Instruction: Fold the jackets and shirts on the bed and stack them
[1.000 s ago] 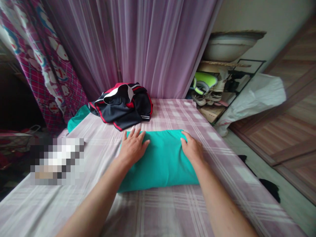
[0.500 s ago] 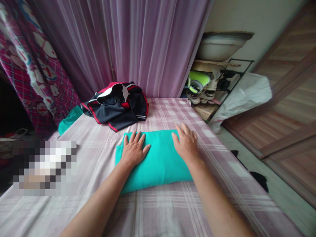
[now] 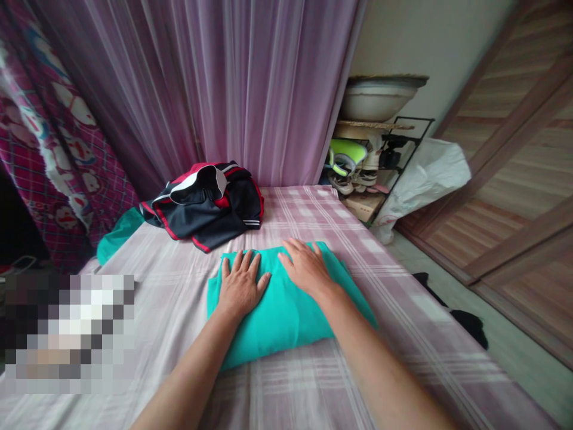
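Note:
A folded turquoise cloth [image 3: 277, 316] lies on the plaid bed sheet [image 3: 286, 394] in front of me; what kind of garment or fabric it is, I cannot tell. My left hand [image 3: 242, 283] rests flat on its left part, fingers spread and pointing away from me. Over the upper middle of the cloth is my right hand [image 3: 307, 266], fingers apart and slightly bent, on or just above the fabric. Neither hand grips anything. The right edge of the cloth shows beyond my right wrist.
Beyond the cloth lies a crumpled dark jacket [image 3: 206, 206] with red and white trim. Purple curtains [image 3: 250, 89] hang at the far edge. A shoe rack [image 3: 394, 173] carrying a basin [image 3: 380, 98] stands back right, beside a white plastic bag [image 3: 430, 173]. A blurred patch covers something at left.
My right hand has moved left from the cloth's right side to its upper middle. My left hand stays flat in place. The view has shifted slightly.

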`<state>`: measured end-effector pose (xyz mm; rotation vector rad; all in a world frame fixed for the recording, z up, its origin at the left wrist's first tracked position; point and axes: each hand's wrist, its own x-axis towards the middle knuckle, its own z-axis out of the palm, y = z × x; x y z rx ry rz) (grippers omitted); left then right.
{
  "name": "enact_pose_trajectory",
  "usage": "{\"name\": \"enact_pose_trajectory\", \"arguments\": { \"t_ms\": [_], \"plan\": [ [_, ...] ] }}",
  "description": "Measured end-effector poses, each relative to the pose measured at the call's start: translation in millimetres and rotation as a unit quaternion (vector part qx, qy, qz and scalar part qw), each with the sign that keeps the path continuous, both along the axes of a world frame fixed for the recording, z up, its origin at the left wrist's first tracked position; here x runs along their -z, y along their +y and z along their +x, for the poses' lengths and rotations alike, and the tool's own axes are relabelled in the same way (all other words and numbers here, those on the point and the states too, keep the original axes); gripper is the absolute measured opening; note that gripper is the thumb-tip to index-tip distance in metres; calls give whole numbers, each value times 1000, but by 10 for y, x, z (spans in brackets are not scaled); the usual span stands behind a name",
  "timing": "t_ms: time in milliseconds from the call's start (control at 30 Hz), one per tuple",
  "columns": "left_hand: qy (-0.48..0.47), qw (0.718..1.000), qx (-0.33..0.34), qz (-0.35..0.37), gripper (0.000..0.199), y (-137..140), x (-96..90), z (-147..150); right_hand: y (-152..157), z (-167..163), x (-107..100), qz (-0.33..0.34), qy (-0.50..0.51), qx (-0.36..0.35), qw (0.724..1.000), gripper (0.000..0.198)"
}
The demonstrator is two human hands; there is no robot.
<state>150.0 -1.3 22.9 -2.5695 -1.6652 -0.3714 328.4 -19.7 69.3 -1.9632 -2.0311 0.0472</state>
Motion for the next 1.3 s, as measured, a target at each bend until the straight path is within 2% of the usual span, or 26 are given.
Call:
{"name": "enact_pose_trajectory", "arguments": {
  "t_ms": [67,100,233,300,367,433,500,567,733,800,867,1000,1067,1200,1300],
  "plan": [
    [-2,1000,-2,-3,62,-4,-1,-4,72,33,-16,64,-6,28,998,51],
    [-2,1000,-4,-5,62,-5,0,-4,107,53,27,62,-11,45,997,51],
    [-10,1000,-8,-5,60,0,11,3,217,118,356,-62,-33,74,995,51],
    [-15,1000,-6,-3,59,3,18,7,236,140,434,-76,-35,73,994,52],
    [-18,1000,-4,-1,58,6,26,8,233,172,394,-74,-29,65,995,52],
    [-19,1000,-5,0,59,8,32,7,213,232,293,-46,-25,59,997,51],
    [-18,1000,-5,1,59,10,35,5,182,321,221,15,-33,67,997,52],
    [-14,1000,-5,-2,60,11,35,5,147,420,241,42,-47,89,994,52],
    [-5,1000,-6,-4,61,9,24,10,89,549,458,-80,-56,108,989,54],
    [-6,1000,-5,-5,61,7,16,11,76,516,415,-89,-58,116,988,54],
    [-9,1000,-5,-7,61,4,8,14,57,426,276,-68,-52,120,989,54],
    [-10,1000,-4,-5,60,2,11,15,0,111,41,58,-31,80,995,53],
    [-8,1000,-5,-2,60,6,24,12,-26,-50,87,64,-31,56,996,53],
    [-10,1000,-5,1,60,19,46,3,-35,-218,374,-42,-23,38,998,51],
    [-12,1000,-4,-1,61,21,45,2,-24,-224,480,-46,-17,40,998,52]
  ]
}}
